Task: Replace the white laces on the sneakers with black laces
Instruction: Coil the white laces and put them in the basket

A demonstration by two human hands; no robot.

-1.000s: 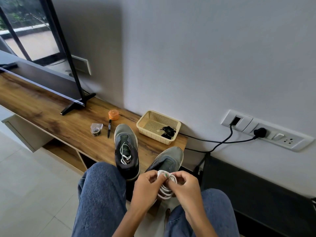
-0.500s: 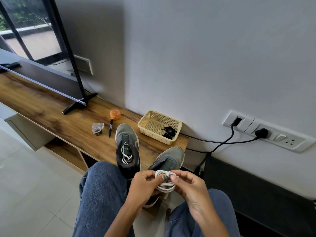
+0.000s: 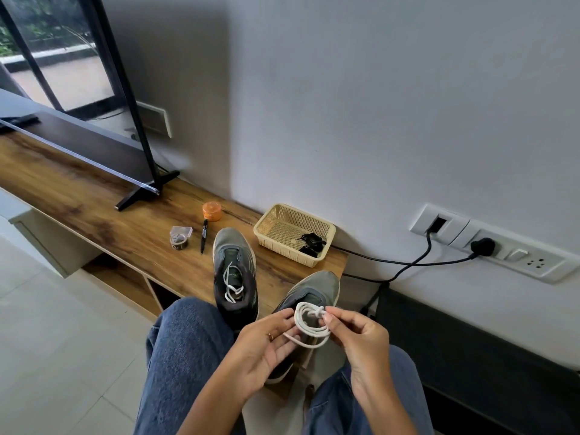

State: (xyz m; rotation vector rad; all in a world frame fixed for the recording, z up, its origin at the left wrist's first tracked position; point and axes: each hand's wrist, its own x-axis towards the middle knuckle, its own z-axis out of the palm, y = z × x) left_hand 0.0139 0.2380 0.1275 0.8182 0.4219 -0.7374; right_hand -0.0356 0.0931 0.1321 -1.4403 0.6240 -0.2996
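1. a coiled white lace point(image 3: 309, 324) is pinched at its knotted top by the fingertips of the right hand point(image 3: 361, 337); the left hand point(image 3: 266, 346) lies loosely under the coil with relaxed fingers, touching its lower loop but gripping nothing firmly.
2. the coil is held just in front of the right sneaker point(image 3: 314, 293), whose eyelets appear to be bare.
3. the left sneaker point(image 3: 233, 274), at ten o'clock from the hands, is seen to carry a white lace partly threaded.
4. the black laces point(image 3: 310, 243) are kept in the cream basket point(image 3: 276, 215) at twelve o'clock, on the wooden shelf point(image 3: 94, 215).
5. risk, as judged: the coil could spring open if the pinch is eased before it is put down, since the knot looks loose.
6. the right sneaker overhangs the shelf edge and could be knocked off by a knee.
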